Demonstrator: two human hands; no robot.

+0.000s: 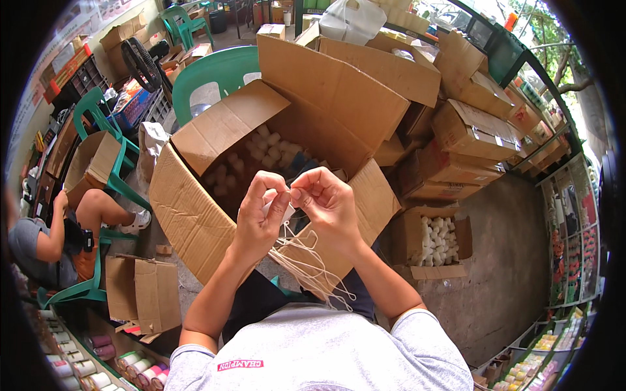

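Note:
Over an opened cardboard box (189,208) my two hands meet, fingertips almost touching. My left hand (255,215) is closed around a small white piece (284,211), which is partly hidden by the fingers. A bundle of thin off-white cords (306,257) hangs below the hands toward my lap. My right hand (327,207) makes a pinch close to the left thumb; what lies between its fingertips is too small to name. Inside the box, behind my hands, lie several white knobbed pieces (268,148).
At right on the floor, a smaller box (417,268) holds more white knobbed pieces. Stacked cartons (473,127) rise behind it. A green chair (218,72) stands beyond the large box. Another person (45,241) sits at left, near an open carton (156,296). Racks (574,228) line the right.

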